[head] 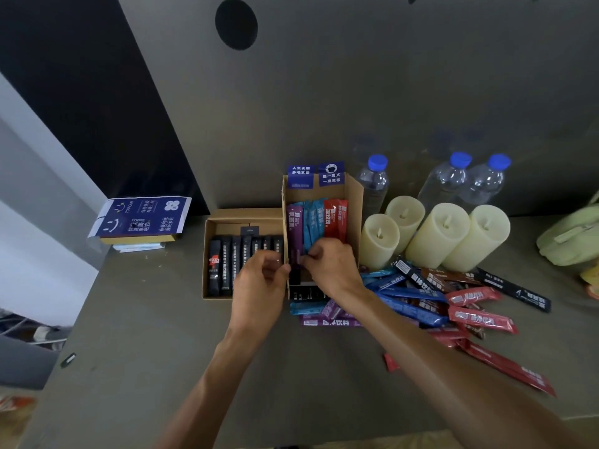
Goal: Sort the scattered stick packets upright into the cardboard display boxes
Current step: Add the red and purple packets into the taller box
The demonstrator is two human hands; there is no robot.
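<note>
Right hand (330, 267): fingers curled tight, pinching the lower end of the purple packet (294, 228).
Left hand (259, 280): fingers curled, right up against the tall box's left wall. Honestly can't tell if it grips anything.
Purple packet: upright at the far left inside the tall box (355, 202), next to blue packets (312, 222) and red packets (335, 217).
Low box (243, 213): touching the tall box's left side, with black packets (227, 264) standing in a row.
Loose packets (421, 306): heaped toward the worktop's right edge, in front of the candles (437, 234).
Back edge: water bottles (444, 179) behind the candles.
</note>
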